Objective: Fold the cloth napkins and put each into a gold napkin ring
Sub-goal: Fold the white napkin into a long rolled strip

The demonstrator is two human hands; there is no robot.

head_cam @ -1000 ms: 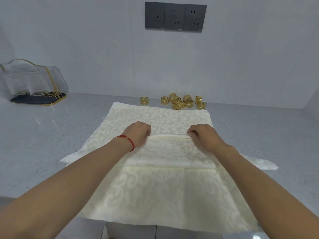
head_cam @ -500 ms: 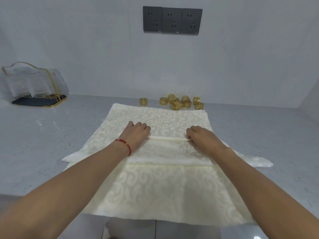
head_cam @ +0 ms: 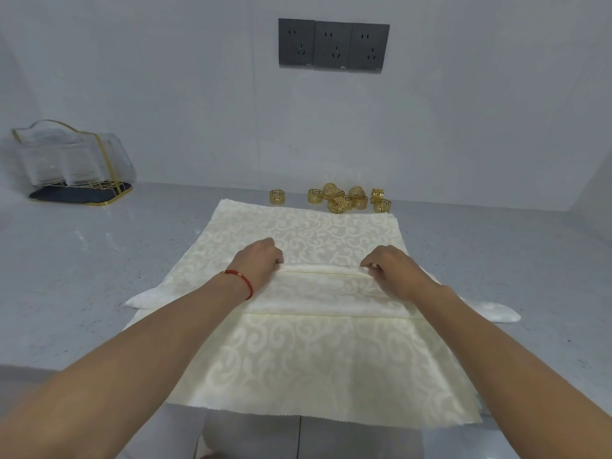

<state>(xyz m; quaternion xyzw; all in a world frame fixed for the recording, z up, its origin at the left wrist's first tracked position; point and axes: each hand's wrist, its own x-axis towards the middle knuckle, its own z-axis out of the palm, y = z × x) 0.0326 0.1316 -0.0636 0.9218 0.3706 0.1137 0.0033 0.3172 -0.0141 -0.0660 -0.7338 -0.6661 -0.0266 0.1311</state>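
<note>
My left hand (head_cam: pixel 260 263) and right hand (head_cam: pixel 392 271) each pinch one end of a folded pleat across the cream napkin (head_cam: pixel 308 352) on the counter (head_cam: pixel 82 260), gold rings (head_cam: pixel 341 200) clustered just beyond its far edge.

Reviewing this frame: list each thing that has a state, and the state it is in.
top napkin: partly folded into a band, no ring on it
napkin stack: flat, near edge overhanging the counter
left hand: pinching the fold
right hand: pinching the fold
gold napkin rings: loose, empty
wall sockets: nothing plugged in
</note>
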